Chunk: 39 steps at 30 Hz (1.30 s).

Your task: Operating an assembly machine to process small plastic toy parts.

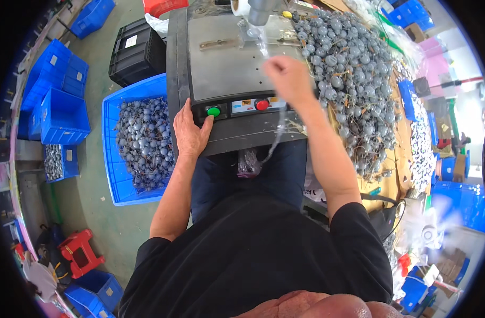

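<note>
At the bench (226,61), left hand (191,130) lies spread, empty; curled right hand (286,74), blurred, hold unclear, seemingly guides clear strip (262,44); next needs steadiness.

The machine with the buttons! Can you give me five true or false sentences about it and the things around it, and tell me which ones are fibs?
1. The left hand has its thumb by the green button. True.
2. The red button is to the left of the green button. False: the red button is to the right of it.
3. The right hand is over the black crate. False: it is over the machine's metal plate.
4. The blue tub left of the machine holds a heap of round grey balls. True.
5. The red stool is on the right side of the picture. False: it is on the left side.
</note>
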### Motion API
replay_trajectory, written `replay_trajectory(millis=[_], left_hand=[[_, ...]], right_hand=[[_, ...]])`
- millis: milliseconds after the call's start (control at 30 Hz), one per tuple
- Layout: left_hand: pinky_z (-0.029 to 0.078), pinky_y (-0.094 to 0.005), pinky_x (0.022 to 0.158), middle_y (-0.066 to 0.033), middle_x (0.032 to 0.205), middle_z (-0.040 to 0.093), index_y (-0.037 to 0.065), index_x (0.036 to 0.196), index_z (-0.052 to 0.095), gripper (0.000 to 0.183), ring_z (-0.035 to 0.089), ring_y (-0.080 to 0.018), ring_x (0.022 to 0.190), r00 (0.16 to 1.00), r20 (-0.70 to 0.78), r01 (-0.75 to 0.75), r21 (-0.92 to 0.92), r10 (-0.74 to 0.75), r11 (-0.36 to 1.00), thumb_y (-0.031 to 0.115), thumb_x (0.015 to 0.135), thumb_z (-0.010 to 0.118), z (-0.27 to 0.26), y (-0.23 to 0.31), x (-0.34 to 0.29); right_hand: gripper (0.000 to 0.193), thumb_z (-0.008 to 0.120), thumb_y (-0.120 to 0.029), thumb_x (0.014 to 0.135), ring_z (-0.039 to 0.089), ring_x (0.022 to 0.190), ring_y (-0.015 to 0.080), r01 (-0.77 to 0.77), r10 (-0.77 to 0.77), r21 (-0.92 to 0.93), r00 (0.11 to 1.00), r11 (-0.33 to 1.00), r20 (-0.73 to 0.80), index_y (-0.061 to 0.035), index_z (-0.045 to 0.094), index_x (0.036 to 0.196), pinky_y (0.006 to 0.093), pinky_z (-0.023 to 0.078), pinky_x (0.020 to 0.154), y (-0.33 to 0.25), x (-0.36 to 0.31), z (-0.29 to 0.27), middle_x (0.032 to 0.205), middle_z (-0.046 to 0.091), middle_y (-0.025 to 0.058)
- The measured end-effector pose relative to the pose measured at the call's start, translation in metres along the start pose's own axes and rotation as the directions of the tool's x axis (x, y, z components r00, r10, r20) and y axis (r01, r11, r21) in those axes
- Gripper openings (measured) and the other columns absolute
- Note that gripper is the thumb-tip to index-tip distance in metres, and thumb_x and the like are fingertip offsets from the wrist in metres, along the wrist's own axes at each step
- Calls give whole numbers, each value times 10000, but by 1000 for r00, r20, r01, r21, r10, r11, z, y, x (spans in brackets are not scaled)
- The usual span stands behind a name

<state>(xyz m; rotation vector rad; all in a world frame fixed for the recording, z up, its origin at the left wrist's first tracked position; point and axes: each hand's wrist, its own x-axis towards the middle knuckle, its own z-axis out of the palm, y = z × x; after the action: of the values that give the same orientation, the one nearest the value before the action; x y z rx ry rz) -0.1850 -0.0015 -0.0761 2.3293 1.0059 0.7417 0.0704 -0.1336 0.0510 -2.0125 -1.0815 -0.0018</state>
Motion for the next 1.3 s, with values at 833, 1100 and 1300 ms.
replay_trajectory(millis=[833, 1100, 1300], left_hand=[[452, -507, 1079, -297, 1350, 604, -86, 1453, 520, 779, 578, -459, 1260, 992, -33, -128, -79, 126, 989, 401, 913, 799, 15, -8, 2], [444, -500, 1089, -287, 1348, 608, -75, 1457, 523, 763, 573, -455, 1269, 991, -41, -126, -54, 124, 991, 393, 919, 794, 19, -8, 1], [435, -485, 1101, -266, 1343, 619, -68, 1456, 533, 712, 563, -416, 1288, 984, -119, -149, -145, 132, 978, 335, 930, 790, 13, -13, 18]], right_hand=[[341, 839, -286, 852, 689, 752, 171, -203, 126, -169, 916, 965, -380, -85, 759, 1115, 325, 565, 727, 51, -125, -120, 1023, 749, 75], [516, 781, -338, 857, 692, 1091, 387, -514, 403, -609, 856, 604, -323, -56, 689, 1280, 497, 543, 930, 108, -160, -215, 1205, 689, 209], [450, 793, -328, 828, 657, 754, 199, -459, 341, -99, 772, 883, -537, -23, 733, 1153, 334, 520, 718, 113, -141, -262, 852, 694, 71]])
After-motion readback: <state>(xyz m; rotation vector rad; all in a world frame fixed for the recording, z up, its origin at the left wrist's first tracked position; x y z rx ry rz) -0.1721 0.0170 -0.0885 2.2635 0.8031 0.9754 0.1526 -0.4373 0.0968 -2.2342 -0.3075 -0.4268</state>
